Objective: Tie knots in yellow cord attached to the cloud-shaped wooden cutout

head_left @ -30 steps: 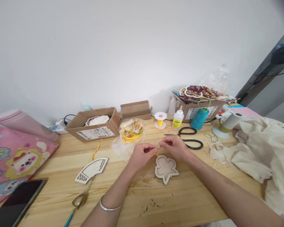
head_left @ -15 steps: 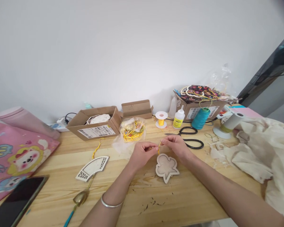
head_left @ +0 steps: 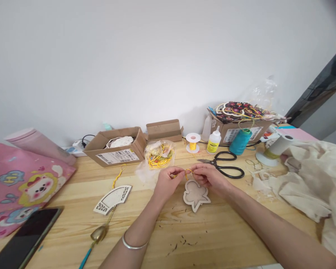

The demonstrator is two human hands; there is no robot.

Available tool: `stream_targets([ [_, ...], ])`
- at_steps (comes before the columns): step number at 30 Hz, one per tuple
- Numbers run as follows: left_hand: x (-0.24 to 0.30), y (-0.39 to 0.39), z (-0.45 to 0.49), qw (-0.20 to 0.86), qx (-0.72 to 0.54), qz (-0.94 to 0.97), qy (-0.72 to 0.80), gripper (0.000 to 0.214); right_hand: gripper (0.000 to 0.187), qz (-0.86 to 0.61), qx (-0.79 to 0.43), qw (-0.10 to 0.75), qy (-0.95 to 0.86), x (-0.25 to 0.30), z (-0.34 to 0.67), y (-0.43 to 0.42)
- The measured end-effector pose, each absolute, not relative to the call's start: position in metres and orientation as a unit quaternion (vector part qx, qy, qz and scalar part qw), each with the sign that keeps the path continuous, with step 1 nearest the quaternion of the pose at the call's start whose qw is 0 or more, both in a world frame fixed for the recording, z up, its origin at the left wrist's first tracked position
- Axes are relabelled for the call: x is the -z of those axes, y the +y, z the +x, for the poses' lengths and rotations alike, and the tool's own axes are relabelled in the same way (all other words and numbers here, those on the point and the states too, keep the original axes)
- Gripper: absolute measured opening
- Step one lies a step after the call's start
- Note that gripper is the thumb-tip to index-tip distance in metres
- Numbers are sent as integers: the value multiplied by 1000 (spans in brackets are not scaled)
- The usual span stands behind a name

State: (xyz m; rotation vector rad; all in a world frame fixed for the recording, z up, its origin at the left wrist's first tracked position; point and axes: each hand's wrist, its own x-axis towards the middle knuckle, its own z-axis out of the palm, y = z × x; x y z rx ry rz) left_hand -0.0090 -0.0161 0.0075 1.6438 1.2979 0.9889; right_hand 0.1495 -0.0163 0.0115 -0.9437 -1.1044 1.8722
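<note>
My left hand [head_left: 168, 182] and my right hand [head_left: 206, 175] meet over the middle of the wooden table [head_left: 168, 231]. Both pinch a thin yellow cord [head_left: 188, 171] that arches between the fingertips. Just below the hands lies a flat, leaf-shaped wooden cutout [head_left: 195, 193], its top edge under my right fingers. A silver bangle sits on my left wrist. A fan-shaped wooden cutout [head_left: 113, 199] with a yellow cord lies to the left.
Black scissors [head_left: 225, 168], a glue bottle [head_left: 213, 141], a yellow cord spool [head_left: 193, 142], a teal thread cone [head_left: 239, 141] and a bag of yellow cords [head_left: 158, 154] lie behind the hands. Cardboard boxes [head_left: 116, 149] line the wall. Cream cloth [head_left: 310, 179] right, phone [head_left: 28, 239] and pink fabric [head_left: 22, 186] left.
The hands stayed pinched on the yellow cord, which now arches higher between them. The view has shifted slightly, so everything sits a little further right.
</note>
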Motion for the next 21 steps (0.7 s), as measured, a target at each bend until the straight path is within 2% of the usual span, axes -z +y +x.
stream_targets([
  [14, -6, -17, -4, 437, -407, 617, 513, 21, 26, -387, -711, 387, -442, -12, 150, -16],
  [21, -1, -16, -5, 421, -401, 611, 538, 25, 23, -377, -743, 360, -421, -14, 154, -15],
])
